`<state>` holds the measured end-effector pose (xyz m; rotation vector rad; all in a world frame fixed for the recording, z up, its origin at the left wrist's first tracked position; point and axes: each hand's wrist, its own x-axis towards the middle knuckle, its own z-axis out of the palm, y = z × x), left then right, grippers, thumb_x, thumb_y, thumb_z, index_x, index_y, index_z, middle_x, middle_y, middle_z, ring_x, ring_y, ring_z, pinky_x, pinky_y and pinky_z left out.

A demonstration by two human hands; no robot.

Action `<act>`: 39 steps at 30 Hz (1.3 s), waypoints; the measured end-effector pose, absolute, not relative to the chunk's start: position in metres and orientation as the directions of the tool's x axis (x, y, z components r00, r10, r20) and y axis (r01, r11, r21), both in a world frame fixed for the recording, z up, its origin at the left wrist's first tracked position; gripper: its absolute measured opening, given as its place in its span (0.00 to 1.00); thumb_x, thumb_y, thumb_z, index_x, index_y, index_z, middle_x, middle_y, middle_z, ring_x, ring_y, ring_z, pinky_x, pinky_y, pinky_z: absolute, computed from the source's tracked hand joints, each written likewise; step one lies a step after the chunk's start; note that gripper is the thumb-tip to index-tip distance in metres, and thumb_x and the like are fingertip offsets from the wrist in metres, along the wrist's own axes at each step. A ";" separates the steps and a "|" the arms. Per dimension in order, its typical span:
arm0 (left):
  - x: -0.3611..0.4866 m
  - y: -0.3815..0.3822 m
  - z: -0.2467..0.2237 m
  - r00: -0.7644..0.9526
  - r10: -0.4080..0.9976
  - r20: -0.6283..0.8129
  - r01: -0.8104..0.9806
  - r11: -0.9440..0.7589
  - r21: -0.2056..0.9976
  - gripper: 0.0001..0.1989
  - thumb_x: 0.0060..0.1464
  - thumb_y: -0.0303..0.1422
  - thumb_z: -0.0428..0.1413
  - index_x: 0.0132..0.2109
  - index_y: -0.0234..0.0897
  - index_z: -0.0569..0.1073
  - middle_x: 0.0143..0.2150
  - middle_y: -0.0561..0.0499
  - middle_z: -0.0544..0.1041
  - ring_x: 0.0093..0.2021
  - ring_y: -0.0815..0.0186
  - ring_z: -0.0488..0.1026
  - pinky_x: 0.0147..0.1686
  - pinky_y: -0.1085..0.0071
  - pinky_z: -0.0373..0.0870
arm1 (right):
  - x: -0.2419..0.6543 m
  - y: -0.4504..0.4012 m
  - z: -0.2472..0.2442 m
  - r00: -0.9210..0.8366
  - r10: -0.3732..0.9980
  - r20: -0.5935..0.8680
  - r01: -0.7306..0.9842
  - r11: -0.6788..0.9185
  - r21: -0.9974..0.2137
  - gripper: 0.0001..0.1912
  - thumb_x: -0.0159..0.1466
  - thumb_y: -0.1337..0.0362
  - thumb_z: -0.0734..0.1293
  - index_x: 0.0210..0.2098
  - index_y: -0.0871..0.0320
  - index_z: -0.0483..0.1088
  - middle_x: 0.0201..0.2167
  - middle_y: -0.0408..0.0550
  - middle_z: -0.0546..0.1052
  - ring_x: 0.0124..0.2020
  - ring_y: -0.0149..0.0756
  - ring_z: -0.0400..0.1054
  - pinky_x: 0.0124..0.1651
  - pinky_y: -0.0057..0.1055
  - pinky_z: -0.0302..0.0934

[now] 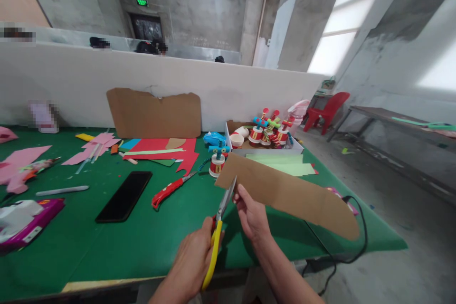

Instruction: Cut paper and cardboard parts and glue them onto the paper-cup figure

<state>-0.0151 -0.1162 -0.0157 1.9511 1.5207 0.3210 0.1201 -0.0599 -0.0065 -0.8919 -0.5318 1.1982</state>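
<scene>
My left hand (194, 254) is wrapped round the yellow handles of a pair of scissors (223, 204). Their metal blades point up and away, the tips lying against a long strip of brown cardboard (285, 185). My right hand (252, 216) pinches the lower edge of this strip close to its left end, just right of the blades. The cardboard is held above the table, slanting down to the right toward a rounded end. Just behind its left end stands a small paper-cup figure (216, 164) with a blue top and coiled arms.
A red-handled knife (169, 192), a black phone (124, 197) and a grey pen (62, 190) lie on the green table (117, 251). Red paper (156, 146) and a tray (274, 150) of cup figures are behind. A black cable (363, 228) crosses the right edge.
</scene>
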 end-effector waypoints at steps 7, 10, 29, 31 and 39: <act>-0.013 -0.116 -0.010 0.282 0.928 -0.243 0.852 -0.125 0.509 0.07 0.61 0.33 0.42 0.44 0.38 0.61 0.35 0.47 0.77 0.37 0.61 0.75 0.31 0.70 0.56 | 0.123 -0.062 -0.011 0.300 0.948 -0.107 -0.557 0.083 -0.826 0.09 0.47 0.59 0.71 0.21 0.56 0.69 0.18 0.40 0.67 0.23 0.30 0.61 0.32 0.31 0.63; -0.013 -0.116 -0.008 0.272 0.925 -0.266 0.861 -0.111 0.496 0.07 0.60 0.32 0.43 0.44 0.38 0.61 0.36 0.47 0.77 0.38 0.60 0.75 0.31 0.70 0.57 | 0.122 -0.064 -0.015 0.357 0.931 -0.074 -0.496 0.122 -0.860 0.10 0.48 0.58 0.71 0.20 0.56 0.68 0.19 0.41 0.68 0.24 0.32 0.62 0.33 0.32 0.63; -0.016 -0.118 -0.008 0.283 0.922 -0.263 0.855 -0.118 0.505 0.08 0.60 0.32 0.42 0.45 0.38 0.61 0.36 0.47 0.77 0.37 0.61 0.75 0.32 0.71 0.59 | 0.125 -0.066 -0.014 0.445 0.892 -0.077 -0.496 0.174 -0.851 0.08 0.47 0.60 0.71 0.27 0.54 0.71 0.25 0.42 0.72 0.24 0.32 0.63 0.31 0.32 0.64; -0.015 -0.117 -0.007 0.280 0.924 -0.262 0.861 -0.121 0.494 0.09 0.60 0.32 0.42 0.46 0.38 0.61 0.37 0.46 0.77 0.38 0.61 0.75 0.33 0.71 0.60 | 0.124 -0.066 -0.013 0.419 0.900 -0.119 -0.541 0.142 -0.829 0.09 0.46 0.61 0.72 0.26 0.54 0.71 0.23 0.41 0.71 0.23 0.32 0.63 0.31 0.32 0.64; -0.013 -0.118 -0.007 0.252 0.937 -0.244 0.860 -0.101 0.499 0.10 0.60 0.31 0.42 0.47 0.38 0.61 0.39 0.45 0.76 0.40 0.58 0.74 0.35 0.69 0.61 | 0.122 -0.067 -0.008 0.432 0.894 -0.120 -0.568 0.166 -0.806 0.08 0.46 0.63 0.72 0.25 0.56 0.71 0.22 0.40 0.71 0.22 0.29 0.62 0.29 0.29 0.63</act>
